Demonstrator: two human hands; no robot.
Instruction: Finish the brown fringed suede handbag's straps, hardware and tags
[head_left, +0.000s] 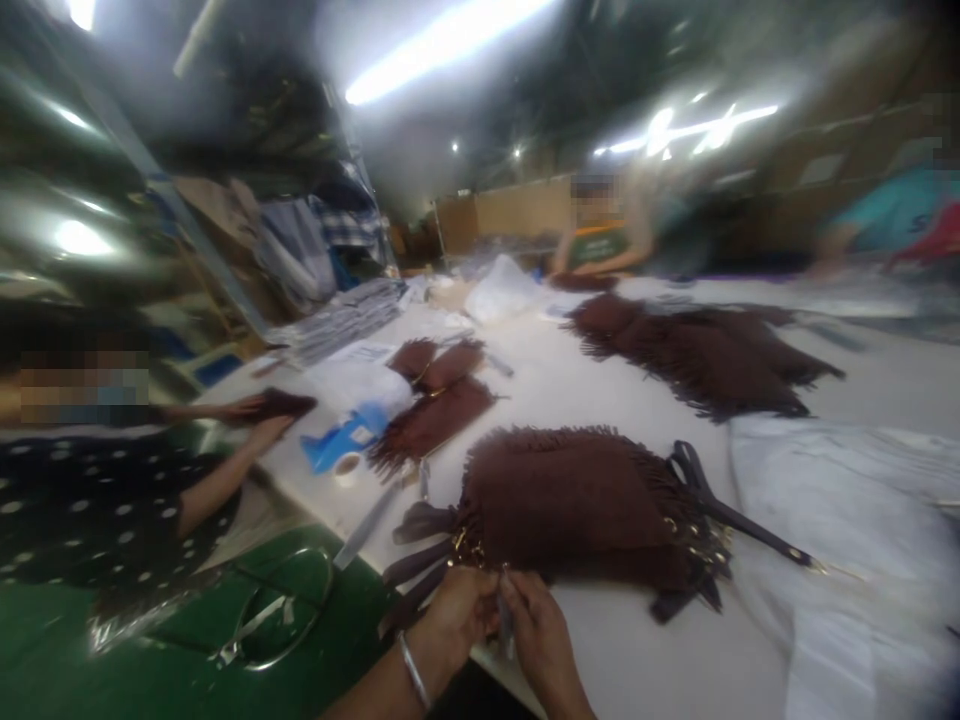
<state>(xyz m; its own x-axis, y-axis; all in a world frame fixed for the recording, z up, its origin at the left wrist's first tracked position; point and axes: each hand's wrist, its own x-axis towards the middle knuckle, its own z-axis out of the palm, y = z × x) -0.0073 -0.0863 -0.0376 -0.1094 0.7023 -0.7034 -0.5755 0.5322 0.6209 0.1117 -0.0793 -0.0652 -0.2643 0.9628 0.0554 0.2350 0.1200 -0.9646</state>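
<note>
At the near table edge, my left hand (457, 612), with a silver bangle at its wrist, and my right hand (538, 625) meet with closed fingers. A thin grey metal-looking tool (506, 625) shows in my right hand; blur hides its kind. Whatever my left fingers pinch is hidden. Just beyond both hands lies a stack of dark brown fringed suede bags (574, 500). Gold-coloured hardware (466, 548) and brown straps (416, 570) stick out at its left side. On its right, a dark strap (757, 525) with a metal clip runs over white wrapping.
More brown fringed bags lie at the back right (697, 350) and left of centre (442, 405). Nearby are a blue plastic packet (345, 437), a tape roll (346, 468) and white plastic (847, 520). A co-worker in dotted clothing (112, 510) handles a brown piece at left; others work farther back.
</note>
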